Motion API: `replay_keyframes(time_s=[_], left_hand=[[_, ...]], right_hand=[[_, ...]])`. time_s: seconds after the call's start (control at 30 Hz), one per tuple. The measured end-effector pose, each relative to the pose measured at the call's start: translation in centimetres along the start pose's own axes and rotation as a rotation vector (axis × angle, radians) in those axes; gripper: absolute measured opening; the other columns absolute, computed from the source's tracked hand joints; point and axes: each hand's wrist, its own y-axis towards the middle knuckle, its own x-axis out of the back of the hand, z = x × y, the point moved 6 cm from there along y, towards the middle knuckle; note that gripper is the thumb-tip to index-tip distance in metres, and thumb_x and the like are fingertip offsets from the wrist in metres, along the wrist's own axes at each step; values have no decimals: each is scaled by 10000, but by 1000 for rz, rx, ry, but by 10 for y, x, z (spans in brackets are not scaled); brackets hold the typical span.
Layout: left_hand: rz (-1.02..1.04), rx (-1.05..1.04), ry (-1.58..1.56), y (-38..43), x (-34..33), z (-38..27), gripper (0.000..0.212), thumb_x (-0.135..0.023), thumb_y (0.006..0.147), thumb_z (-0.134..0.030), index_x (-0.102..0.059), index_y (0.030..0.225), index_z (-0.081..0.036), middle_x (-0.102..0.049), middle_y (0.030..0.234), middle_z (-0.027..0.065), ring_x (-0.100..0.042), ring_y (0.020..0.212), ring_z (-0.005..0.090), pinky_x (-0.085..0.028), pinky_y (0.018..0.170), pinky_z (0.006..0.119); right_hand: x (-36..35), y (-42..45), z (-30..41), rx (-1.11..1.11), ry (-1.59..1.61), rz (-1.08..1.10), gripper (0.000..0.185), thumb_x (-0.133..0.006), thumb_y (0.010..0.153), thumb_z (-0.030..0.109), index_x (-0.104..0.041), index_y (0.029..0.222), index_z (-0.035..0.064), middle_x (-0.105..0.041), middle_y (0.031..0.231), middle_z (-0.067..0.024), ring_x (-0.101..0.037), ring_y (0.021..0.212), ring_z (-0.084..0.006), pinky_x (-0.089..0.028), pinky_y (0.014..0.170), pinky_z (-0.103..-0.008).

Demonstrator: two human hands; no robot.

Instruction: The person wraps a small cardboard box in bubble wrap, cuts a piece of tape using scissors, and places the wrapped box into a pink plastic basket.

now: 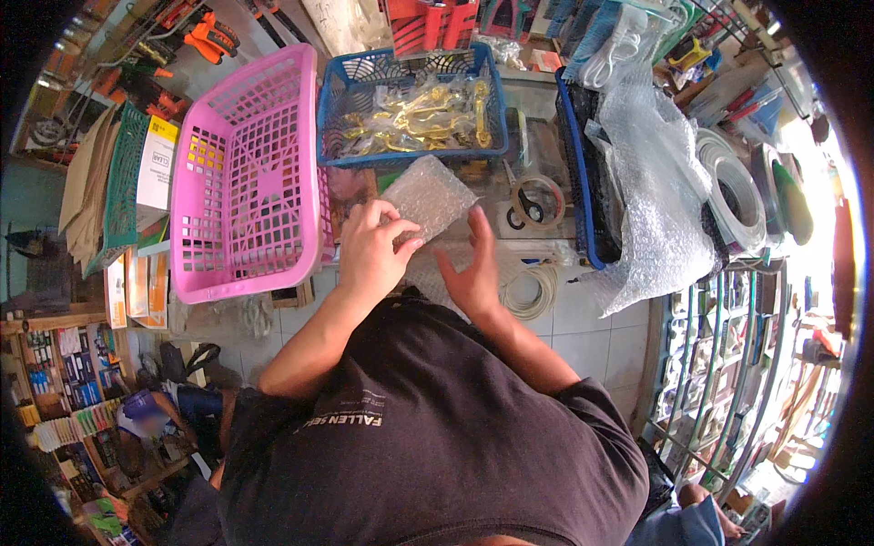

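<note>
My left hand point(377, 247) pinches the near left edge of a flat packet of bubble wrap point(431, 198) between thumb and fingers. What the wrap may enclose cannot be made out. My right hand point(472, 267) is just right of the packet, thumb and fingers apart, with nothing in it. Past the packet stands a blue plastic basket point(330, 142) with several gold-coloured metal fittings point(437, 116) in clear bags. Right of the packet, a roll of clear tape point(558, 205) lies over the black-handled scissors point(524, 210).
A pink plastic basket point(311, 170) leans at the left. At the right, a large bubble wrap sheet point(649, 191) drapes over a dark blue basket point(584, 198), beside coiled white cable point(734, 181). Another cable coil point(532, 293) sits near my right forearm. Another person point(153, 416) is at lower left.
</note>
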Motion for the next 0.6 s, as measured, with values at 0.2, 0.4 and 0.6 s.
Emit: replay_keyframes(time_s=[0.2,0.4,0.6], left_hand=[[2,-55,84,0,4,0,262,-812,628,-234,-680,850,-194,-427,1263,64,-389,1165,334,-320,935,503],[81,-34,-14,2,-9,13,402,-844,583,-240,-600,897,-187,-339,1389,141,-355,1261,404,-315,995,513],[168,-42,-24,12,-7,12,345,-812,620,-200,-596,887,-173,-385,1370,144,-424,1220,382,-379,955,470]], right_hand=[[61,-79,-45,-480,-123,-372,646,-784,706,208,-365,1155,7,-421,1009,-113,-434,959,-247,-374,879,-381],[23,-103,-105,-1213,524,-90,725,-746,777,328,-387,1260,-78,-504,1236,-190,-498,1090,-252,-404,895,-395],[22,-106,-84,-1117,806,-13,354,-649,868,244,-605,1092,-27,-658,989,-58,-599,899,-161,-448,821,-307]])
